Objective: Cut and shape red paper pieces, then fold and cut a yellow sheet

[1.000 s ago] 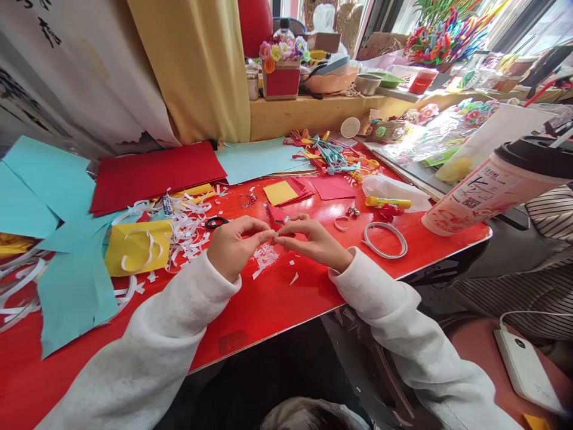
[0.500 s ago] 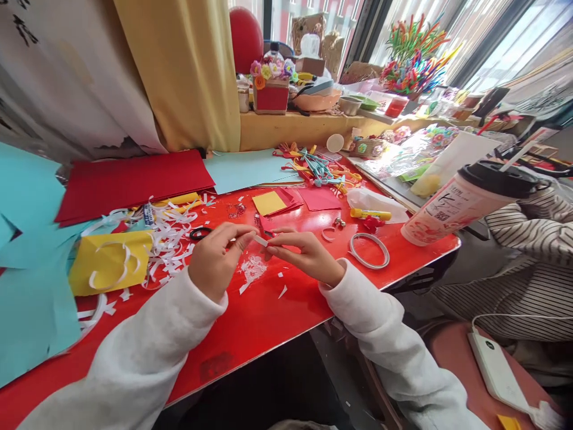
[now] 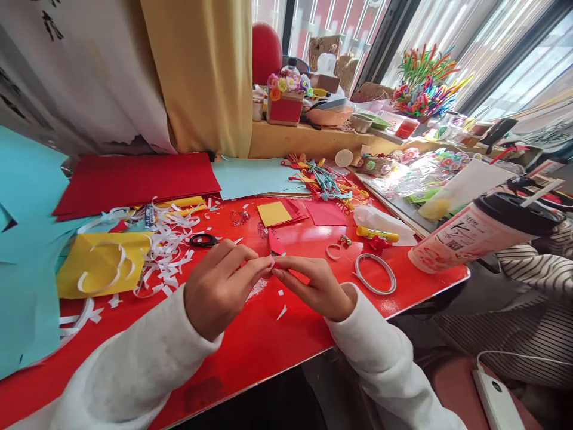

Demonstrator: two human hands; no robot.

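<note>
My left hand (image 3: 222, 286) and my right hand (image 3: 316, 283) meet fingertip to fingertip above the red table (image 3: 268, 334). Both pinch a tiny piece between thumb and forefinger (image 3: 272, 267); it is too small to name. White paper scraps (image 3: 257, 289) lie on the table just below the hands. A small red paper piece (image 3: 275, 242) lies just beyond the fingertips. Both arms wear white sleeves.
Red sheets (image 3: 138, 179), light blue sheets (image 3: 27, 239) and a yellow sheet (image 3: 101, 263) cover the left side amid white paper strips (image 3: 172, 239). A tape ring (image 3: 375, 273), a yellow glue stick (image 3: 378, 234) and a drink cup (image 3: 486, 230) sit to the right. A person in a striped sleeve (image 3: 537, 286) sits at the right.
The view shifted and the hands came nearer to me. The fingertips, slightly apart half a second ago, are pressed together again.
</note>
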